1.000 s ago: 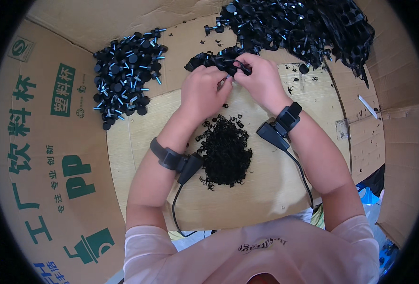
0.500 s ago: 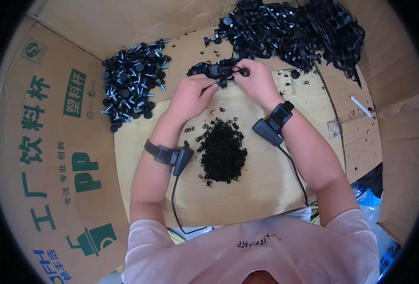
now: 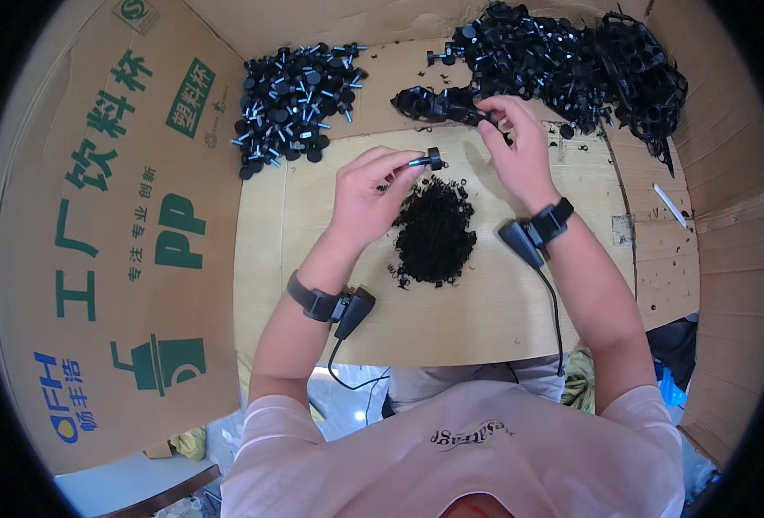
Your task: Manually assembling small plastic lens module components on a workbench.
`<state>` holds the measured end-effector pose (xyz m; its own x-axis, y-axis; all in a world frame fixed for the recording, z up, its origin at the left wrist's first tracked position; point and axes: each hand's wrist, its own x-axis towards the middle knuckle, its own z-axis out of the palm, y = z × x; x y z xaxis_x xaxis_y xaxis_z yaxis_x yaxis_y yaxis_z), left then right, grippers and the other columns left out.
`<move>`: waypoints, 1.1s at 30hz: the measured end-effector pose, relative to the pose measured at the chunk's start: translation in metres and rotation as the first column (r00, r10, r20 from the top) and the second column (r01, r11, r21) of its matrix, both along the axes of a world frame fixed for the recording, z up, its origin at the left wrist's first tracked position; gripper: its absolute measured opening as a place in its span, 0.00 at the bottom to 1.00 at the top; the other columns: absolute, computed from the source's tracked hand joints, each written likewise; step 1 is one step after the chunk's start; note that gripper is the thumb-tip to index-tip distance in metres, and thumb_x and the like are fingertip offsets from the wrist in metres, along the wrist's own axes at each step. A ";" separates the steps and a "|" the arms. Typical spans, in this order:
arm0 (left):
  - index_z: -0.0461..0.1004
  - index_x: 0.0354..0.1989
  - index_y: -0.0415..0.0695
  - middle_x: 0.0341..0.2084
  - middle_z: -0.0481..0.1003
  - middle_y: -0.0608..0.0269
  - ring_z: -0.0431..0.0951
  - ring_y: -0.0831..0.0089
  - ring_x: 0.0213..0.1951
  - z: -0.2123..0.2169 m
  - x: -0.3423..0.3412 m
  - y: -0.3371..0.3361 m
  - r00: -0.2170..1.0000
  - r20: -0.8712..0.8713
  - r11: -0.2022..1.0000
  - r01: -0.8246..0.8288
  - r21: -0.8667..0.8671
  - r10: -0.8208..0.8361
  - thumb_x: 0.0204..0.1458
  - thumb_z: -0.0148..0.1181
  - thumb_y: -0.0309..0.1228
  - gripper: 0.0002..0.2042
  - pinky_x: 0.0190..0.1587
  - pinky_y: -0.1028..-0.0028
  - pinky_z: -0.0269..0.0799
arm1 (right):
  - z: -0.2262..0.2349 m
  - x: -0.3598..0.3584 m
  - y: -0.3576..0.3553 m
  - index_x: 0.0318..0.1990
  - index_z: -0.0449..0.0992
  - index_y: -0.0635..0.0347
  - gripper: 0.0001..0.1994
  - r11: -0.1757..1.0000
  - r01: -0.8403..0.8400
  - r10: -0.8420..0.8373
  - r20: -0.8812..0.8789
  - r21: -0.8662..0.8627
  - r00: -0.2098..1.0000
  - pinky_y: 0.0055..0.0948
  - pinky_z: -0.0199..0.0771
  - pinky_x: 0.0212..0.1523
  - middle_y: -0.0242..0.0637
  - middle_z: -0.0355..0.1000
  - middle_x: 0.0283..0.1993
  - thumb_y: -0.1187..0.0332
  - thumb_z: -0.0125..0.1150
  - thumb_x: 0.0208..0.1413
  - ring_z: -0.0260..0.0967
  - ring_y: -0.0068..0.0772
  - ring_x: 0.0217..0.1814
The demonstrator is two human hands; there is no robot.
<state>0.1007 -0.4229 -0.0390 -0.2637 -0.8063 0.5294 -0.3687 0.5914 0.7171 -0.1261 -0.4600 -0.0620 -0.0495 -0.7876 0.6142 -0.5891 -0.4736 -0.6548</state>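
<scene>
My left hand (image 3: 371, 194) pinches a knob screw (image 3: 434, 159), a round black head on a thin metal stud, between thumb and fingertips. It is held above the far edge of a heap of small black clips or rings (image 3: 436, 233). Farther back, my right hand (image 3: 520, 151) has its thumb and fingers around the right end of a crumpled black strip (image 3: 433, 104). Its fingertips partly cover that end. At the far left lies a pile of similar knob screws (image 3: 300, 104), many with studs showing.
A larger mound of black parts with metal studs (image 3: 528, 56) fills the back right, beside a tangle of black perforated webbing (image 3: 641, 78). A white stick (image 3: 671, 205) lies at the right. Cardboard walls (image 3: 140, 233) enclose the board (image 3: 313, 216). Cabled black bands (image 3: 314, 302) circle both wrists.
My left hand has drawn back from the black strip, carrying the knob screw toward me. My right hand stays at the strip's end. The whole view has shifted.
</scene>
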 end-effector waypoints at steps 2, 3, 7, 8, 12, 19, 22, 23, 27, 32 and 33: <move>0.81 0.40 0.40 0.27 0.78 0.60 0.75 0.74 0.27 -0.009 -0.001 0.004 0.999 -0.036 1.000 -0.002 -0.022 0.001 0.49 0.65 0.20 0.09 0.31 0.77 0.71 | 0.003 0.011 0.025 0.48 0.73 0.62 0.12 0.857 -0.453 0.307 0.461 0.246 0.833 0.25 0.69 0.46 0.33 0.73 0.39 0.70 0.58 0.58 0.69 0.22 0.42; 0.81 0.40 0.40 0.27 0.78 0.59 0.75 0.73 0.27 -0.010 -0.001 0.004 0.999 -0.035 0.998 0.012 -0.060 -0.014 0.49 0.65 0.20 0.09 0.31 0.76 0.71 | 0.005 0.016 0.036 0.53 0.71 0.61 0.13 0.753 -0.603 0.374 0.584 0.263 0.721 0.22 0.70 0.42 0.30 0.72 0.36 0.69 0.55 0.62 0.68 0.19 0.38; 0.81 0.39 0.40 0.28 0.79 0.59 0.76 0.69 0.28 -0.024 -0.004 0.008 0.996 -0.037 0.989 0.074 -0.125 -0.079 0.48 0.65 0.19 0.10 0.31 0.74 0.72 | -0.012 0.027 0.054 0.53 0.70 0.61 0.13 0.660 -0.695 0.389 0.663 0.284 0.640 0.18 0.69 0.35 0.30 0.72 0.34 0.68 0.56 0.63 0.67 0.16 0.34; 0.81 0.39 0.40 0.28 0.79 0.59 0.76 0.69 0.28 -0.027 -0.004 0.006 0.996 -0.041 0.991 0.075 -0.112 -0.080 0.48 0.65 0.19 0.10 0.31 0.74 0.72 | -0.014 0.028 0.054 0.53 0.70 0.61 0.13 0.658 -0.693 0.379 0.666 0.295 0.643 0.18 0.69 0.35 0.30 0.72 0.34 0.68 0.56 0.63 0.67 0.16 0.34; 0.80 0.40 0.40 0.31 0.80 0.58 0.78 0.72 0.30 -0.029 -0.005 0.000 0.992 -0.041 0.992 0.120 -0.048 -0.122 0.48 0.65 0.19 0.10 0.35 0.75 0.75 | -0.016 0.031 0.047 0.52 0.70 0.62 0.13 0.677 -0.694 0.396 0.673 0.246 0.625 0.17 0.71 0.40 0.30 0.72 0.37 0.75 0.59 0.60 0.68 0.16 0.38; 0.79 0.42 0.37 0.34 0.80 0.61 0.79 0.79 0.35 -0.045 -0.004 -0.004 0.892 -0.429 0.922 0.276 0.270 -0.141 0.49 0.63 0.18 0.11 0.39 0.78 0.76 | -0.023 0.027 0.045 0.52 0.69 0.63 0.18 0.638 -0.739 0.435 0.690 0.217 0.579 0.18 0.72 0.46 0.30 0.72 0.42 0.82 0.62 0.54 0.70 0.17 0.43; 0.78 0.41 0.36 0.35 0.80 0.61 0.79 0.79 0.36 -0.042 -0.004 -0.002 0.910 -0.404 0.878 0.270 0.395 -0.098 0.50 0.62 0.18 0.09 0.39 0.79 0.76 | -0.019 0.024 0.045 0.52 0.68 0.64 0.18 0.636 -0.719 0.420 0.657 0.280 0.627 0.20 0.73 0.48 0.32 0.72 0.44 0.83 0.61 0.54 0.71 0.19 0.45; 0.78 0.41 0.36 0.35 0.80 0.61 0.79 0.79 0.36 -0.041 -0.003 -0.002 0.909 -0.405 0.874 0.274 0.402 -0.099 0.50 0.62 0.18 0.09 0.39 0.79 0.76 | -0.022 0.025 0.045 0.52 0.68 0.64 0.18 0.637 -0.717 0.412 0.660 0.285 0.629 0.20 0.73 0.48 0.32 0.72 0.44 0.83 0.61 0.54 0.71 0.19 0.45; 0.76 0.43 0.34 0.34 0.79 0.58 0.80 0.75 0.36 -0.039 -0.002 0.000 0.871 -0.484 0.821 0.333 0.464 -0.080 0.53 0.61 0.17 0.10 0.41 0.77 0.77 | -0.024 0.030 0.045 0.51 0.69 0.64 0.17 0.666 -0.730 0.463 0.680 0.157 0.569 0.22 0.74 0.50 0.34 0.73 0.45 0.83 0.61 0.54 0.72 0.21 0.45; 0.77 0.43 0.33 0.36 0.79 0.56 0.81 0.74 0.38 -0.037 -0.003 -0.001 0.848 -0.524 0.804 0.364 0.470 -0.077 0.53 0.60 0.16 0.09 0.44 0.78 0.78 | -0.024 0.027 0.043 0.51 0.70 0.64 0.17 0.657 -0.726 0.454 0.661 0.203 0.597 0.21 0.74 0.50 0.34 0.73 0.47 0.83 0.60 0.55 0.73 0.22 0.46; 0.77 0.43 0.33 0.36 0.79 0.55 0.81 0.74 0.38 -0.037 -0.003 -0.002 0.850 -0.522 0.798 0.362 0.482 -0.070 0.53 0.60 0.16 0.09 0.43 0.78 0.78 | -0.025 0.027 0.042 0.51 0.70 0.64 0.17 0.659 -0.724 0.450 0.666 0.202 0.595 0.21 0.74 0.49 0.34 0.73 0.47 0.82 0.61 0.55 0.73 0.22 0.46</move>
<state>0.0978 -0.4246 -0.0761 -0.3131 -0.9419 0.1220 0.1754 0.0689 0.9821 -0.0988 -0.4176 -0.0869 0.3268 -0.9116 0.2492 0.2210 -0.1827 -0.9580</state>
